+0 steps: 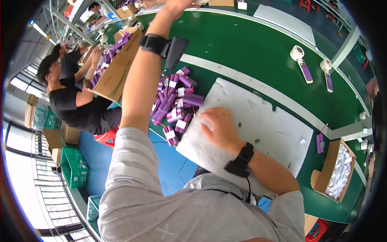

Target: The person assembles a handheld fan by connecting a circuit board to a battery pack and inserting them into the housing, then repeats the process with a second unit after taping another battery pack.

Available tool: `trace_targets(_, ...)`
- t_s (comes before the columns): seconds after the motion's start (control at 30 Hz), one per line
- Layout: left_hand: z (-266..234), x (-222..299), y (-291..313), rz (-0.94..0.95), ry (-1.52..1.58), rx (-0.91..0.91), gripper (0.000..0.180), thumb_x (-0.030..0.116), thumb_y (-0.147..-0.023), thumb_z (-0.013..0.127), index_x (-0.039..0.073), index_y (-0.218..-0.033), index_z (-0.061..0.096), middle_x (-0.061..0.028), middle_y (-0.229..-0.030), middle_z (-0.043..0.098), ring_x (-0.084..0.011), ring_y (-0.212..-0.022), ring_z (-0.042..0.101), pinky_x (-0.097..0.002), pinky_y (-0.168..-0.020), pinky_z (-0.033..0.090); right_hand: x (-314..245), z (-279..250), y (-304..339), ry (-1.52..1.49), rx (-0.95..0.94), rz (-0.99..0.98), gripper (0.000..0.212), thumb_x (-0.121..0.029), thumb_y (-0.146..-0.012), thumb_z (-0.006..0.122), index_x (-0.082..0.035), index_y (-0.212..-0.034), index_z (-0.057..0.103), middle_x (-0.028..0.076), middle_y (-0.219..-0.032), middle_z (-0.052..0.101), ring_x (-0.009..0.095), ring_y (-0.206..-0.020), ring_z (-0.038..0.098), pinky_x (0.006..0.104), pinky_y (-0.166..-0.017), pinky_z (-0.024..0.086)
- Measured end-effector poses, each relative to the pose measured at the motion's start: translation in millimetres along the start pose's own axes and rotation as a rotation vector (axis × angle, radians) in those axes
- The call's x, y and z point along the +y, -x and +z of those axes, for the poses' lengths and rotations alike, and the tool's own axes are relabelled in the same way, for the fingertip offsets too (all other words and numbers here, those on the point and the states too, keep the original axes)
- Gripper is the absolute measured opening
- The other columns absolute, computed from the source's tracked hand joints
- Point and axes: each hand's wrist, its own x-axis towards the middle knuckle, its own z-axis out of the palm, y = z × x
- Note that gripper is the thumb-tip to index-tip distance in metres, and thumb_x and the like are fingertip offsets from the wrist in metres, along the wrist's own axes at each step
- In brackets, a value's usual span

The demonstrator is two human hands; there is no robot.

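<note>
My left arm is stretched far out to the upper edge, over the green work surface. Only part of my left hand (pixel 177 5) shows there; its fingers are cut off by the picture's edge. My right hand (pixel 219 128) rests on a white foam sheet (pixel 278 129), palm down, thumb apart from the fingers, with nothing visible in it. Under it lies a pale, soft wrapping-like layer (pixel 197 141). Beside the foam's left edge is a heap of purple battery packs (pixel 173 103) with white labels and red wires. Both wrists wear black straps with devices.
A cardboard box of white paper pieces (pixel 340 171) stands at right, with one purple pack (pixel 319 143) nearby. White rolls (pixel 297 52) with purple packs lie across the green belt (pixel 238 44). At left, a seated person (pixel 76 92) is by a tilted carton (pixel 117 76) of purple packs.
</note>
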Motion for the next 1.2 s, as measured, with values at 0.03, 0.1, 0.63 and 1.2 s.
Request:
trace_targets(0.03, 2, 56, 27, -0.087, 0.235, -0.006, 0.051, 0.023, -0.086, 0.063, 0.012, -0.135, 0.05, -0.0069, -0.111, 0.064, -0.0168, -0.097, 0.06, -0.0288, -0.084, 0.047, 12, -11, 3, -0.224, 0.134, 0.103, 0.054, -0.025, -0.085, 0.067, -0.012, -0.131, 0.042, 0.006, -0.125, 0.05, 0.022, -0.106, 0.054, 0.0406, -0.09, 0.039)
trace_targets(0.1, -30, 125, 88, -0.134, 0.199, 0.008, 0.039, 0.019, -0.089, 0.056, 0.007, -0.126, 0.055, -0.0049, -0.105, 0.064, -0.0134, -0.089, 0.06, -0.0237, -0.073, 0.047, -18, 10, -19, -0.742, 0.474, 0.371, 0.038, -0.017, -0.09, 0.062, -0.008, -0.124, 0.049, 0.007, -0.116, 0.055, 0.016, -0.092, 0.059, 0.0284, -0.072, 0.047)
trace_targets(0.63, 77, 117, 272, -0.202, -0.03, -0.396, 0.047, 0.041, -0.084, 0.061, 0.008, -0.117, 0.063, -0.0113, -0.079, 0.066, -0.0157, -0.07, 0.063, -0.0292, -0.065, 0.05, -45, -148, 99, -1.19, -0.072, 0.459, 0.042, -0.025, -0.099, 0.044, -0.001, -0.133, 0.044, 0.011, -0.114, 0.06, 0.016, -0.093, 0.063, 0.0281, -0.07, 0.053)
trace_targets(1.2, -89, 4, 328, -0.383, -0.643, -0.461, 0.041, 0.026, -0.08, 0.074, 0.012, -0.117, 0.062, -0.0089, -0.074, 0.062, -0.0149, -0.066, 0.06, -0.0301, -0.061, 0.047, 0, -79, 81, -1.212, 0.098, 0.703, 0.038, -0.011, -0.092, 0.052, 0.0, -0.128, 0.047, 0.008, -0.11, 0.061, 0.015, -0.093, 0.063, 0.0281, -0.074, 0.053)
